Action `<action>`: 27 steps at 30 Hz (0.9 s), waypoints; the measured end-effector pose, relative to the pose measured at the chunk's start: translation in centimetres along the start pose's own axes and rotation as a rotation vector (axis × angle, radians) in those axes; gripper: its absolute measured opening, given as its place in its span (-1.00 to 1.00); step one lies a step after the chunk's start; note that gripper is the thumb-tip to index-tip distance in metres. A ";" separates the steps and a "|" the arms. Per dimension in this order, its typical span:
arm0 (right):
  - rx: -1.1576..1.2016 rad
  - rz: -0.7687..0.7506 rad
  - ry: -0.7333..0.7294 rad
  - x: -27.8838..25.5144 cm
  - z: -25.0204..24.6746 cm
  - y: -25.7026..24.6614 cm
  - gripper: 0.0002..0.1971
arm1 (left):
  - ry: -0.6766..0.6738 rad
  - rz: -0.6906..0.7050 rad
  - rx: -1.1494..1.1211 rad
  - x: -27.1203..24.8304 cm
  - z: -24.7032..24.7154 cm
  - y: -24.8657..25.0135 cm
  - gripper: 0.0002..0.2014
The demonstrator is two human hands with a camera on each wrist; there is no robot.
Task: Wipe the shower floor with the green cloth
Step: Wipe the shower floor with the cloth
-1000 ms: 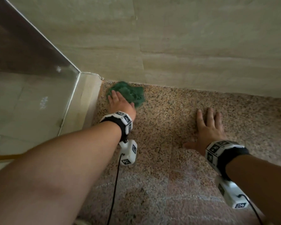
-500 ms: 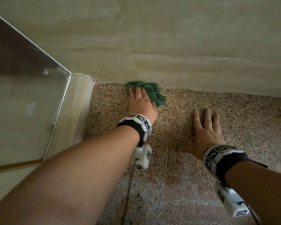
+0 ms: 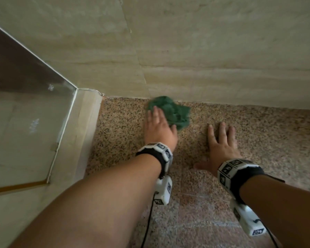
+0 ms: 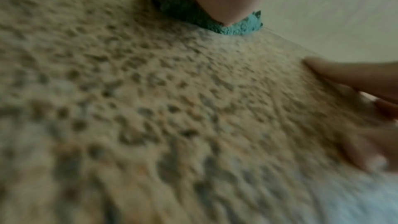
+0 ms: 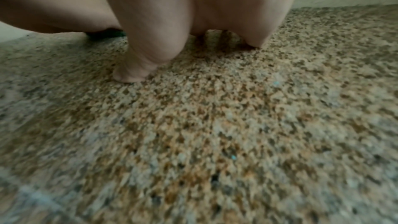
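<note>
A crumpled green cloth (image 3: 174, 113) lies on the speckled granite shower floor (image 3: 258, 133), close against the beige wall. My left hand (image 3: 159, 127) lies flat on the cloth's left part and presses it onto the floor. In the left wrist view the green cloth (image 4: 193, 16) pokes out from under the palm. To the right, my right hand (image 3: 220, 142) rests palm down on the bare floor with its fingers spread. The right wrist view shows the thumb and heel of that hand planted on the granite floor (image 5: 215, 125).
A glass shower panel (image 3: 25, 108) on a beige stone curb (image 3: 79, 136) closes off the left side. The beige tiled wall (image 3: 204, 51) runs along the back. A black cable (image 3: 147, 222) hangs from the left wrist camera over the floor.
My left hand has slid the cloth rightward along the foot of the wall, out of the left corner and nearer the right hand. The right hand has stayed planted.
</note>
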State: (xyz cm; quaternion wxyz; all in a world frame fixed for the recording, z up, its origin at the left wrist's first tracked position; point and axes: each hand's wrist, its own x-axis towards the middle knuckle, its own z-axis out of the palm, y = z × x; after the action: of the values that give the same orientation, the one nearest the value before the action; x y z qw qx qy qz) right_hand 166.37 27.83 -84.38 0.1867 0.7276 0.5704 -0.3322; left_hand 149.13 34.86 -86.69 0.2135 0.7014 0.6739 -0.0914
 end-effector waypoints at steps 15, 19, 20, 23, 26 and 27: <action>0.023 -0.021 0.005 0.4 0.6 0.4 0.45 | 0.038 -0.264 -0.119 3.9 -1.7 2.2 -0.28; 0.017 -0.025 0.019 0.4 0.6 0.5 0.44 | 0.012 -0.039 -0.003 2.2 -0.6 4.2 -0.28; 0.015 -0.023 0.021 0.3 0.6 0.4 0.44 | 0.000 0.052 0.020 1.7 -0.2 4.8 -0.28; 0.000 -0.018 0.021 0.4 0.5 0.4 0.42 | -0.038 0.261 0.023 0.6 0.8 6.2 -0.28; -0.002 -0.017 0.020 0.3 0.4 0.4 0.39 | -0.071 0.340 0.055 0.7 1.0 6.4 -0.29; 0.002 -0.016 0.023 0.3 0.4 0.4 0.39 | -0.081 0.363 0.072 0.9 0.8 6.2 -0.30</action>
State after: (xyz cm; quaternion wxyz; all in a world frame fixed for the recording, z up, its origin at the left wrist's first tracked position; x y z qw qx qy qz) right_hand 166.71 27.60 -84.92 0.1769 0.7267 0.5782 -0.3259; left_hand 155.47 35.38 -86.66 0.2281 0.8144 0.5235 -0.1034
